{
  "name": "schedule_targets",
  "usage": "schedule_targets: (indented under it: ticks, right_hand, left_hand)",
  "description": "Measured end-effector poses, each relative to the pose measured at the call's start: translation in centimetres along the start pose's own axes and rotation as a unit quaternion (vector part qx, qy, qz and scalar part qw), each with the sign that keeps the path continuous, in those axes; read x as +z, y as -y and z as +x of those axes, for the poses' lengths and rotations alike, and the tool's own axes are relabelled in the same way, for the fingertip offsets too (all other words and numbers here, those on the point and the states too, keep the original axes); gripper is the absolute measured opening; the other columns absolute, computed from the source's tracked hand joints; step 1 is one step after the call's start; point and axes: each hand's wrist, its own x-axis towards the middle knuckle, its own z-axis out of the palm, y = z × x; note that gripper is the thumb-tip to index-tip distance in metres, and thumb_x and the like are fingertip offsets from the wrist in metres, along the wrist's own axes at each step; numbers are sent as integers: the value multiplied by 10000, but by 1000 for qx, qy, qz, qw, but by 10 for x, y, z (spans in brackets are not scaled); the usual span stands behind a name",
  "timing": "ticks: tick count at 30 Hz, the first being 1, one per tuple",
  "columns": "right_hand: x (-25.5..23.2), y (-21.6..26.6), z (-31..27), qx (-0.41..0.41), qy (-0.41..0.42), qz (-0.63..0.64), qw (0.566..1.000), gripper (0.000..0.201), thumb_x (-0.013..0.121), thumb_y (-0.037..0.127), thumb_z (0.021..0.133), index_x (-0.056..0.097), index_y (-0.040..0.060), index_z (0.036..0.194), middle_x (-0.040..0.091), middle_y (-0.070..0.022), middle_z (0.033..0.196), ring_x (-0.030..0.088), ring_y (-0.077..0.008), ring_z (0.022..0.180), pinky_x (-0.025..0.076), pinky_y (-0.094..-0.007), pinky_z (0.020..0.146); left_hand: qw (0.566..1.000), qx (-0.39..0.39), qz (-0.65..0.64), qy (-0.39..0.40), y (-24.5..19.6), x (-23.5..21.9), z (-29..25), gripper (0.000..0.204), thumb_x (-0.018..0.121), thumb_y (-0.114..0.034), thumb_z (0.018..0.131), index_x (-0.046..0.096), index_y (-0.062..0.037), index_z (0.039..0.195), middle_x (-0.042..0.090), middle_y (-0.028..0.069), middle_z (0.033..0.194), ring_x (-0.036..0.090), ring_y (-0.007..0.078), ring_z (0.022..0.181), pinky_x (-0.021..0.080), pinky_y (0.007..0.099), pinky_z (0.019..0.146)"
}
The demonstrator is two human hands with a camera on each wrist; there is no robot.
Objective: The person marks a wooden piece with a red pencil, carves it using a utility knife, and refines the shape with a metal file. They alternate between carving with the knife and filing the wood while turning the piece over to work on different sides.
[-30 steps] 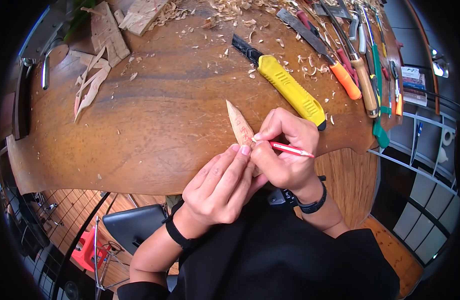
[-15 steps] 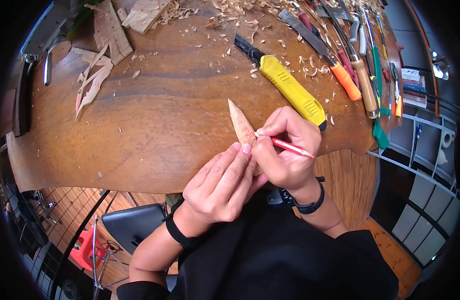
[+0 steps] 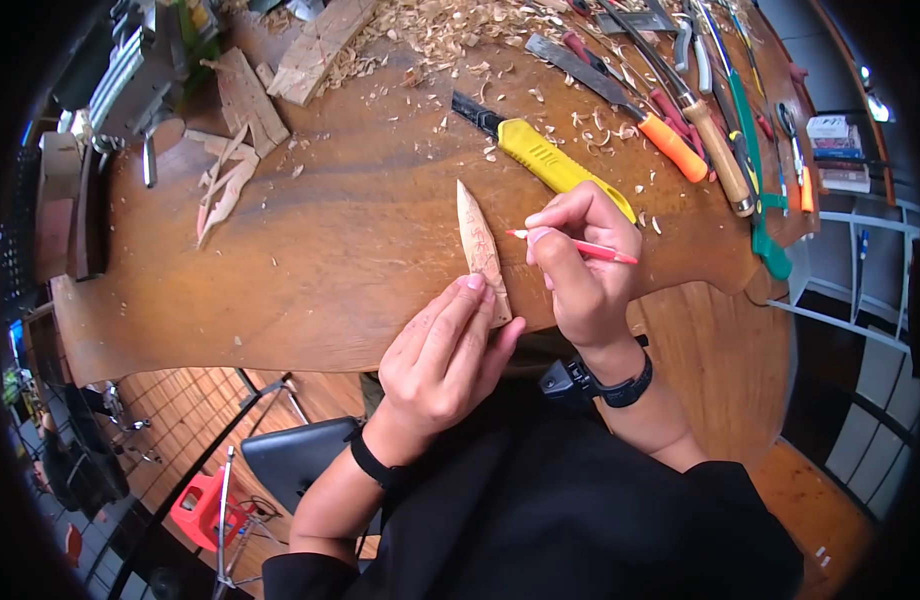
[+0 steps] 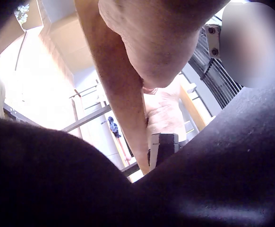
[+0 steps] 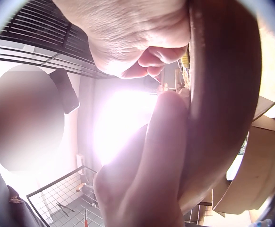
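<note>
Pale, pointed wooden piece (image 3: 472, 222): red markings (image 3: 481, 245) made, tip unmarked.
Your left hand (image 3: 432, 358) holds it; your right hand (image 3: 586, 288) pinches a slim red pencil (image 3: 610, 254), apart from it.

Workshop, likely woodworking: wooden tabletop (image 3: 310, 230) with curly wood shavings (image 3: 440, 35), cut wood pieces (image 3: 248, 100), yellow utility knife (image 3: 550, 158), orange-handled tool (image 3: 672, 150), pliers (image 3: 700, 60). Wood-look floor (image 3: 715, 370), black seat (image 3: 300, 455) below.
</note>
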Motion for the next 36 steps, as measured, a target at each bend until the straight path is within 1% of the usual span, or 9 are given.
schedule_targets:
  ticks: [5, 7, 9, 11, 14, 17, 21, 26, 36]
  right_hand:
    - [-3, 0, 3, 25, 0, 52, 998, 57, 655, 39, 900, 610, 5, 902, 602, 10, 780, 532, -19, 691, 420, -199, 610]
    - [-2, -1, 2, 31, -4, 62, 998, 58, 659, 40, 896, 611, 7, 898, 602, 14, 777, 536, -21, 689, 422, -200, 608]
    - [-3, -4, 2, 23, 3, 68, 997, 59, 657, 41, 898, 607, 9, 892, 607, 8, 777, 539, -21, 690, 425, -204, 608]
    - [-5, -5, 3, 21, 15, 63, 998, 54, 641, 49, 910, 608, 5, 912, 614, -7, 787, 547, -33, 694, 434, -206, 621]
    - [-6, -5, 2, 18, 32, 55, 998, 60, 629, 57, 922, 609, 2, 930, 625, -22, 811, 556, -43, 710, 446, -209, 646]
    - [-6, -6, 2, 8, 40, 54, 998, 64, 634, 60, 921, 608, 1, 929, 629, -23, 828, 561, -41, 733, 450, -210, 668]
    - [-7, -8, 3, 7, 51, 44, 998, 68, 640, 63, 920, 609, 3, 928, 631, -23, 840, 568, -42, 754, 454, -214, 686]
    - [-7, -8, 3, -3, 56, 40, 998, 71, 642, 67, 922, 609, 4, 926, 630, -19, 841, 563, -40, 750, 445, -212, 677]
    - [-5, -6, 2, 9, 59, 9, 998, 73, 637, 72, 930, 606, 6, 931, 601, -1, 802, 526, -30, 697, 416, -207, 629]
  left_hand:
    - [999, -39, 5, 17, -9, -9, 4, 412, 865, -109, 766, 707, 45, 1114, 699, 175, 1120, 719, 308, 988, 602, 362, 834]
    - [995, -103, -3, 17, -16, -13, 7, 500, 872, -133, 763, 664, 44, 1182, 684, 177, 1130, 698, 311, 977, 582, 374, 821]
    - [994, -103, 19, 15, -21, -14, 11, 477, 886, -185, 761, 656, 21, 1124, 666, 159, 1067, 666, 304, 907, 543, 390, 773]
    - [983, -165, 71, 37, -28, -17, 14, 382, 881, -253, 774, 641, -25, 964, 632, 115, 919, 618, 280, 800, 484, 393, 696]
    - [975, -156, 120, 103, -28, -17, 17, 370, 870, -303, 787, 584, -73, 834, 573, 73, 788, 570, 261, 716, 427, 392, 637]
    - [973, -167, 121, 108, -29, -15, 19, 380, 862, -320, 794, 562, -87, 779, 548, 51, 715, 562, 255, 685, 417, 389, 626]
    - [974, -165, 118, 96, -31, -18, 23, 402, 880, -285, 785, 563, -44, 734, 567, 77, 664, 573, 263, 620, 453, 382, 592]
    - [968, -219, 62, 101, -33, -22, 21, 321, 795, -225, 873, 587, -19, 744, 580, 101, 639, 587, 253, 575, 454, 366, 553]
    - [967, -212, 64, 129, -26, -33, 19, 285, 706, -172, 913, 558, -57, 699, 537, 94, 612, 563, 297, 579, 437, 410, 567]
